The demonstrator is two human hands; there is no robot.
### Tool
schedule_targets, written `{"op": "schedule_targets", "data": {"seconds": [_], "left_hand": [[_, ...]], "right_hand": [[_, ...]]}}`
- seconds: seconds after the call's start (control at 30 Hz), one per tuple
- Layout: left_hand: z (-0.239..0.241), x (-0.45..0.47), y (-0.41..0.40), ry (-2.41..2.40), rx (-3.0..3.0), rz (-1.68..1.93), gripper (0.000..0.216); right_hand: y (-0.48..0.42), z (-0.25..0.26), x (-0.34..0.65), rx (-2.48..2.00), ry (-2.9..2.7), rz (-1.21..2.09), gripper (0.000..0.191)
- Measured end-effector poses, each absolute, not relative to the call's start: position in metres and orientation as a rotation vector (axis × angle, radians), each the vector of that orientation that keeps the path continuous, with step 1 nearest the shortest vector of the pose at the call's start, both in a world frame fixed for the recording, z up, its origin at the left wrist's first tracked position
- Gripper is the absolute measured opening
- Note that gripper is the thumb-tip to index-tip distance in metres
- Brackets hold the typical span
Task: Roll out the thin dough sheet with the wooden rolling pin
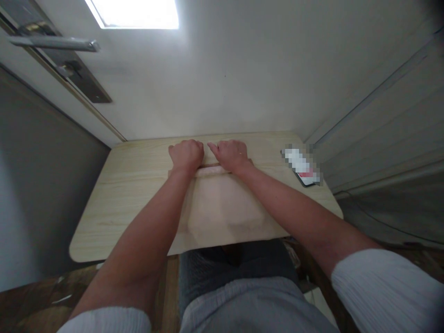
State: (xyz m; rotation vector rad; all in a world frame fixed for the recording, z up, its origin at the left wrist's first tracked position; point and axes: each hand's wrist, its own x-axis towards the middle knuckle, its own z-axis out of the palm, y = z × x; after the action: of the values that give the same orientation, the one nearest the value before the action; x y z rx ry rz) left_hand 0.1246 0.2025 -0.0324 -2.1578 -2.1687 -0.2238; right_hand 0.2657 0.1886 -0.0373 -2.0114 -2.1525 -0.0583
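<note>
A thin pale beige cloth [222,203] lies spread on the table, its near end reaching the table's front edge. Along its far end runs a folded or rolled band [212,170]. My left hand [187,154] is closed at the left part of that band, knuckles up. Just to its right, my right hand [231,153] is also closed at the band, with the thumb pointing left. A small gap separates the two hands. My fingertips are hidden under the fists, and my forearms cover both sides of the cloth.
A phone [301,166] rests at the right of the light wooden table [121,194]. Behind the table stands a white door [236,83] with a metal handle [55,44] at upper left and a bright window pane [138,11]. A cable [378,219] hangs at the right.
</note>
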Motion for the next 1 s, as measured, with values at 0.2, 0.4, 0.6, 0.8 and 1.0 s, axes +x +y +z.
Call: {"op": "schedule_targets", "data": {"seconds": [0.2, 0.4, 0.6, 0.8, 1.0], "left_hand": [[-0.032, 0.126, 0.206, -2.172, -2.146, -0.227, 0.054], [-0.031, 0.125, 0.196, -2.152, -2.146, -0.230, 0.056], [-0.028, 0.121, 0.169, -2.090, -2.226, -0.278, 0.056], [-0.031, 0.118, 0.114, -1.977, -2.270, -0.389, 0.045], [-0.038, 0.100, 0.057, -1.869, -2.447, -0.540, 0.041]], "right_hand": [[0.191, -0.038, 0.266, -1.996, -2.152, -0.059, 0.076], [0.179, -0.037, 0.267, -1.972, -2.124, -0.018, 0.071], [0.151, -0.035, 0.269, -1.932, -2.087, -0.027, 0.053], [0.098, -0.043, 0.267, -1.896, -2.053, -0.058, 0.044], [0.040, -0.054, 0.275, -1.750, -2.054, 0.037, 0.047]]}}
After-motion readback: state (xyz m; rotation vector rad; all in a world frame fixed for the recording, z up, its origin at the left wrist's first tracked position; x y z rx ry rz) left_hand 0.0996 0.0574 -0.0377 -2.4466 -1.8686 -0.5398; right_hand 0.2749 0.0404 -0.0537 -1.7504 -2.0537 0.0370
